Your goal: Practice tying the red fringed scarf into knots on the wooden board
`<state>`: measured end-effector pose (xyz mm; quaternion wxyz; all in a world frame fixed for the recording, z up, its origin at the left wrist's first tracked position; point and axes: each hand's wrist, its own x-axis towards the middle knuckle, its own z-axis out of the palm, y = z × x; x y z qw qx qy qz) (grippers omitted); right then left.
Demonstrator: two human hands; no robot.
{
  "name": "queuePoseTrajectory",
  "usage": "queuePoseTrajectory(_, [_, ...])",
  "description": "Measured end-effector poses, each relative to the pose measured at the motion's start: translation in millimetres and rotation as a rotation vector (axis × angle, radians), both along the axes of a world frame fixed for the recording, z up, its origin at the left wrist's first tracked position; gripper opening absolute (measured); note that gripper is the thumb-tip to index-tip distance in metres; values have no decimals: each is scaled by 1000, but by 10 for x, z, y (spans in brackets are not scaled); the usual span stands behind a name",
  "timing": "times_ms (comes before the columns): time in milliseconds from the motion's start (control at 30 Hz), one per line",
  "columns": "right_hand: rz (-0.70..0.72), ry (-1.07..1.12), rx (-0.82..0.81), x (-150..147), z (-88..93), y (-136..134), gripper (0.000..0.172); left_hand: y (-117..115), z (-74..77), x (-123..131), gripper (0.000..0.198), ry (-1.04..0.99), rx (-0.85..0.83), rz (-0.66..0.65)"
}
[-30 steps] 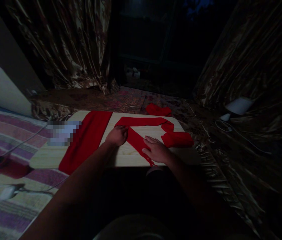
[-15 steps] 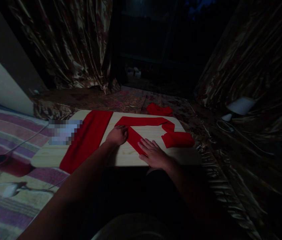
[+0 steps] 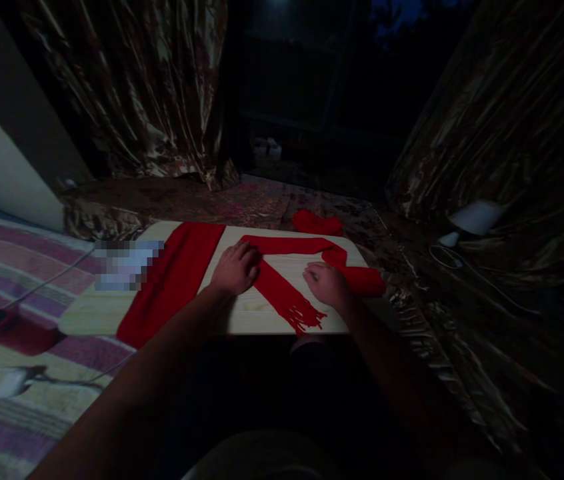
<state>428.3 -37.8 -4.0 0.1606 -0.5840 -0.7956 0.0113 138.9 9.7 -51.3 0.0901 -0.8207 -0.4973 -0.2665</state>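
A long red scarf [image 3: 287,245] lies in an angled loop on a pale wooden board [image 3: 242,322]. Its fringed end [image 3: 305,312] points toward me near the board's front edge. My left hand [image 3: 236,268] presses on the scarf's bend at the left with fingers curled over the cloth. Over the board, just right of the fringed strip, my right hand [image 3: 326,283] has its fingers drawn in; I see nothing in them. A rolled-looking red part [image 3: 366,281] lies right of that hand. A wide red cloth band [image 3: 172,283] crosses the board at left.
More red cloth [image 3: 316,222] lies beyond the board's far edge. At left are a blurred-out sheet [image 3: 127,265], a dark red cup [image 3: 12,331] on its side, and a white plug with cables [image 3: 15,382] on striped bedding. A small white lamp [image 3: 476,218] stands at right.
My right hand has lifted off the strip and moved right and away from me, its spread fingers now curled. The fringed end shows. My left hand stays at the bend.
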Motion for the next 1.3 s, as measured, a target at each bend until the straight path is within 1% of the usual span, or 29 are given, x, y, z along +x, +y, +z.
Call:
queuePoseTrajectory(67, [-162,-95,29,147,95,154,37,22,-31,2,58,10,-47,-3])
queuePoseTrajectory(100, [-234,-143,12,228,136,226,37,39,-51,2,60,20,-80,-3])
queuePoseTrajectory(133, [-297,-186,-22,311,169,291,39,55,-70,0,60,31,-110,-4])
queuePoseTrajectory(200, [-392,-243,-111,466,208,401,48,83,-100,-5,62,47,-146,-1])
queuePoseTrajectory(267, [-416,-252,-199,589,211,482,57,99,-117,-9,62,51,-153,9])
queuePoseTrajectory(333, [-347,-211,-275,668,187,536,56,105,-125,-10,61,53,-151,17])
queuePoseTrajectory(400, [-273,-139,-313,703,152,564,49,109,-129,-9,59,58,-150,18])
queuePoseTrajectory(467, [-278,-44,-297,702,120,574,41,115,-134,-9,59,70,-149,11])
queuePoseTrajectory(567, [-324,151,-192,655,107,571,36,129,-146,-12,60,88,-145,4])
queuePoseTrajectory(700, [-297,516,-87,565,164,566,35,144,-166,-18,60,82,-148,5])
queuePoseTrajectory(800, [-322,795,-105,548,219,561,40,147,-175,-18,59,78,-136,-1])
queuePoseTrajectory(833, [-334,838,-127,560,234,557,38,147,-177,-18,58,76,-131,0])
queuePoseTrajectory(867, [-351,837,-162,579,250,550,34,148,-178,-17,58,75,-129,1])
queuePoseTrajectory(900, [-364,785,-210,602,268,541,28,149,-178,-17,58,71,-130,2])
queuePoseTrajectory(933, [-365,684,-273,624,290,529,22,150,-180,-17,59,67,-134,0])
queuePoseTrajectory(967, [-352,544,-349,641,317,514,20,153,-181,-17,59,64,-140,-3])
queuePoseTrajectory(1033, [-305,220,-468,642,390,481,28,159,-187,-18,59,56,-148,-11])
queuePoseTrajectory(1067, [-293,65,-475,622,433,464,32,163,-191,-18,59,53,-148,-13])
queuePoseTrajectory(1100, [-299,-68,-437,590,476,450,35,166,-194,-18,59,49,-147,-14])
queuePoseTrajectory(1133, [-329,-171,-364,548,516,439,38,167,-197,-18,58,47,-144,-13])
queuePoseTrajectory(1200, [-395,-281,-193,457,569,434,43,167,-197,-16,58,43,-140,-9])
queuePoseTrajectory(1233, [-397,-302,-138,416,577,442,45,165,-194,-15,58,45,-142,-7])
queuePoseTrajectory(1300, [-311,-315,-109,358,553,481,41,158,-183,-13,59,53,-155,-5])
